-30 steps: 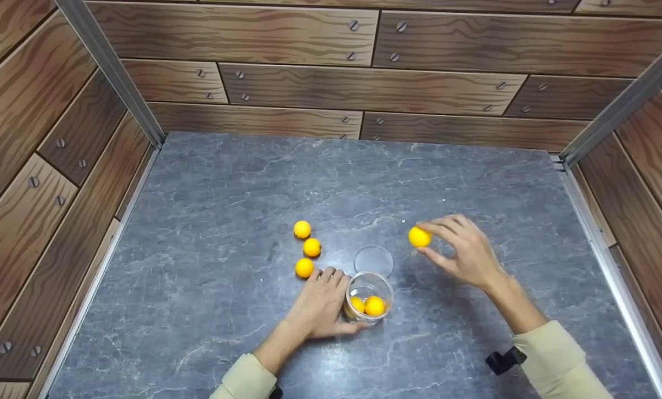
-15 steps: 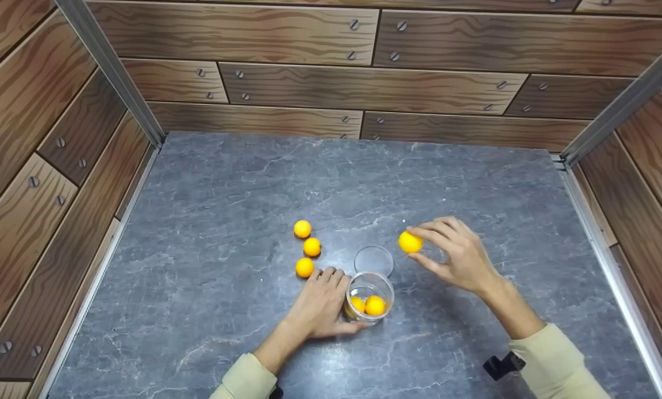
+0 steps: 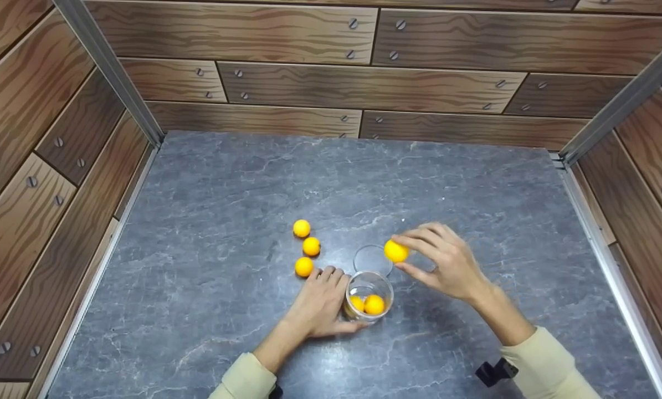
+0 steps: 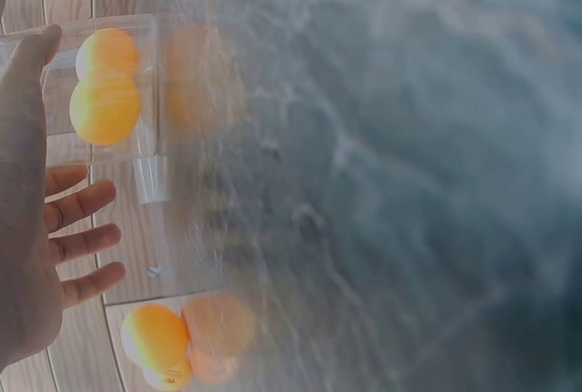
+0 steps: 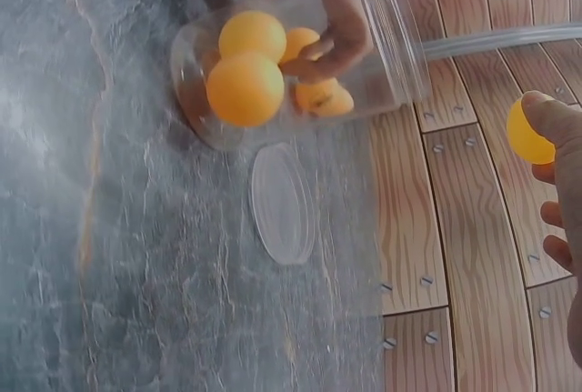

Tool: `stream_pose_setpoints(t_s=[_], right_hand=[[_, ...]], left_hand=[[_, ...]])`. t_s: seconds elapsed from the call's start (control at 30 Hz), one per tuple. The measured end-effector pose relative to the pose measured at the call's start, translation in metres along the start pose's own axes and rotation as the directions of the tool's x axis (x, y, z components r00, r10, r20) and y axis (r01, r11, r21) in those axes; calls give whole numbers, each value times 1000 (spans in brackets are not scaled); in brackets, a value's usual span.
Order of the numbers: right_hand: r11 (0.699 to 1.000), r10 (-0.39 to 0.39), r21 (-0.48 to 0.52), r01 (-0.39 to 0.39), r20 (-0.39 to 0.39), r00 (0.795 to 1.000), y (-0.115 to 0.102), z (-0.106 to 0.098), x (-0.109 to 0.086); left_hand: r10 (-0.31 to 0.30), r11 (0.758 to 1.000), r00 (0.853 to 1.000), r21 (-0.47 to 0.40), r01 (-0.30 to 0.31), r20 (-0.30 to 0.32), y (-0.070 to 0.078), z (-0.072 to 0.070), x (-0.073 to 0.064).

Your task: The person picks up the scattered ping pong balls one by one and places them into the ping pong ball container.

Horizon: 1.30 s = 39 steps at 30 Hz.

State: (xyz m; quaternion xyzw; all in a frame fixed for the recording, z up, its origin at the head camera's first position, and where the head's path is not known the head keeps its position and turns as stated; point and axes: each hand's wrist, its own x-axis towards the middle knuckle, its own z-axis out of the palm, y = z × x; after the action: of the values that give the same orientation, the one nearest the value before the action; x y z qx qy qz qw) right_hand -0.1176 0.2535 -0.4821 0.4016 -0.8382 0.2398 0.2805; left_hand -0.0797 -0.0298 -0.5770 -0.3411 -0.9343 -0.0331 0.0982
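Note:
An upright clear plastic jar [image 3: 370, 281] stands on the table with two orange ping-pong balls [image 3: 374, 304] at its bottom. My left hand [image 3: 322, 303] holds the jar from its left side, thumb along the near side and the other fingers loosely bent at the far left. Between thumb and fingertips, my right hand [image 3: 447, 260] pinches another orange ping-pong ball [image 3: 396, 251], raised up and right of the jar's mouth. The right wrist view shows this held ball [image 5: 529, 133] apart from the jar [image 5: 300, 55]. Just behind the jar, a clear round lid [image 3: 368, 259] lies flat, partly covered by the held ball.
Three loose orange ping-pong balls [image 3: 311, 246] lie in a crooked row beyond the left fingertips, the closest beside them. The grey marbled table [image 3: 225, 194] is bounded by wood-patterned walls [image 3: 297, 83] at the back and both sides.
My right hand has carried its ping-pong ball leftward and slightly nearer, toward the jar and over the lid's edge. The left hand, jar and loose balls stay put.

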Motion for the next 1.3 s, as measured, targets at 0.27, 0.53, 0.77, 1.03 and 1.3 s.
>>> stream_pose_setpoints(t_s=[0.27,0.53,0.77,1.03,1.3], right_hand=[[998,-65,-13,64,-6,998,-10,8,1],[995,-102,-5,102,-4,995,-19,16,-1],[996,-84,4,84,39,996,-26,24,-8],[996,-92,16,91,64,994,-30,33,-14],[997,-76,26,74,95,993,-32,38,-19]], left_hand=[[-2,1000,1000,-11,2,0,0,0,0],[6,1000,1000,8,-6,-24,0,1,0],[4,1000,1000,10,-4,-2,0,0,1],[-4,1000,1000,-5,4,31,1,-1,1],[-1,1000,999,3,1,36,1,-2,0]])
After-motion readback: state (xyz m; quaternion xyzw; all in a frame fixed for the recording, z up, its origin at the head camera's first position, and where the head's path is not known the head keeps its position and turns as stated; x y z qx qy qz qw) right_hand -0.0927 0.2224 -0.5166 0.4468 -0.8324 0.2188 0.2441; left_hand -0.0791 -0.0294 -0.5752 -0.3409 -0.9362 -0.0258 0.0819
